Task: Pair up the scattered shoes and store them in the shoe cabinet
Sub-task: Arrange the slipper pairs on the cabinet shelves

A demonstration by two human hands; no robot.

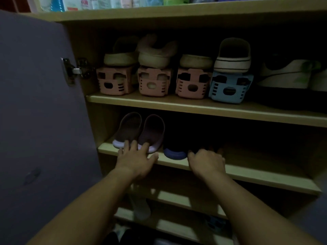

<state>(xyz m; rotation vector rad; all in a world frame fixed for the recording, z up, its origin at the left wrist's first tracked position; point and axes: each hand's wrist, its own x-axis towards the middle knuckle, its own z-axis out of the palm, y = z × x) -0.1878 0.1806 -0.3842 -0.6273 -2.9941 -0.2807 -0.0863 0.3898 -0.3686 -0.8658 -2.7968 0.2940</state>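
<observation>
Head view, left hand [137,159] fingers spread on slippers [139,132]

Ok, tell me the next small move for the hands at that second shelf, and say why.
Probably push the dark blue slipper further in. Its heel overhangs the shelf edge, while the purple slippers sit side by side, paired, under the left hand whose fingers rest on their heels. The right hand is curled beside the blue slipper; whatever it holds is lost in shadow.
</observation>
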